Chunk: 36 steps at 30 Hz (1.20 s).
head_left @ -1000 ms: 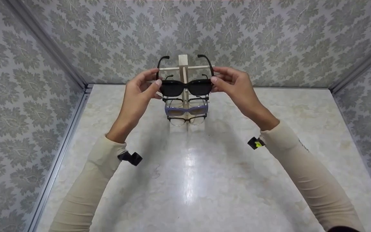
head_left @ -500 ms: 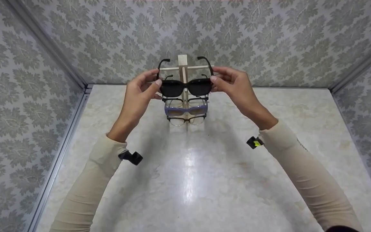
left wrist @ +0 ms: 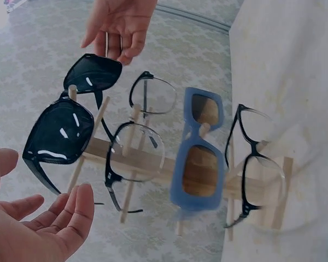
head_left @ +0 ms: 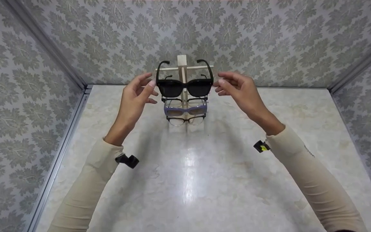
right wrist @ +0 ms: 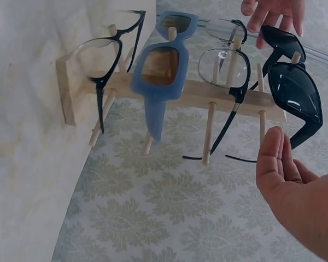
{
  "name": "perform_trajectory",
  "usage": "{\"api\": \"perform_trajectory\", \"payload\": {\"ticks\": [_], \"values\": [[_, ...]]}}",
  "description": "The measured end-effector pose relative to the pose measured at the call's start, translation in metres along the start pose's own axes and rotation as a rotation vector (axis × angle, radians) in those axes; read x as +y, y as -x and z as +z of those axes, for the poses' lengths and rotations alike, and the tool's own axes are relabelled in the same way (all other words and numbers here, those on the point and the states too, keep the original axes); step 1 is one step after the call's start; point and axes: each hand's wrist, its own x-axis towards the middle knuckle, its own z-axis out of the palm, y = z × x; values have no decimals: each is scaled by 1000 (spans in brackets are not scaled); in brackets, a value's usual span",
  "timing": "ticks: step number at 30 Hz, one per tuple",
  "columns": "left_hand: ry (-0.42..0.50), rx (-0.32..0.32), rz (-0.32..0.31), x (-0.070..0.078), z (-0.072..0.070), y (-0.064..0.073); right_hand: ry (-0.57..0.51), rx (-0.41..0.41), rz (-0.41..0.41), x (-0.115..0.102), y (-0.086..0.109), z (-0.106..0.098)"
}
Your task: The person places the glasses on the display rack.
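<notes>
Black sunglasses sit on the top peg of a wooden eyeglass stand, their temples reaching back over the crossbar. My left hand is just off their left side, fingers loosely bent with nothing between them. On the other side, my right hand hovers a small gap from the right temple, thumb and fingers apart. Below hang dark-browed clear glasses, blue-framed sunglasses with brown lenses, and another pair of dark-browed clear glasses at the bottom.
The stand rises from a pale marbled table near its back edge. Patterned wall panels enclose the back and both sides, with a metal rail along the left. Wooden pegs stick out from the stand.
Both hands have let go of the black sunglasses and moved outward, left hand to the left and right hand to the right. The sunglasses stay on the stand.
</notes>
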Motion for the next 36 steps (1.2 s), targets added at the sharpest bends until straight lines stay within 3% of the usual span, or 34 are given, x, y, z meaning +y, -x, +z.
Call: {"api": "perform_trajectory", "payload": {"ticks": [6, 16, 36], "values": [[-43, -1, -17, -11, -4, 10, 99, 8, -3, 7, 21, -15], [-131, -48, -1, -28, 3, 29, 242, 3, 49, 21, 59, -33], [-191, -85, -31, -56, 19, 59, 272, 18, 89, 56, 113, -64]]}}
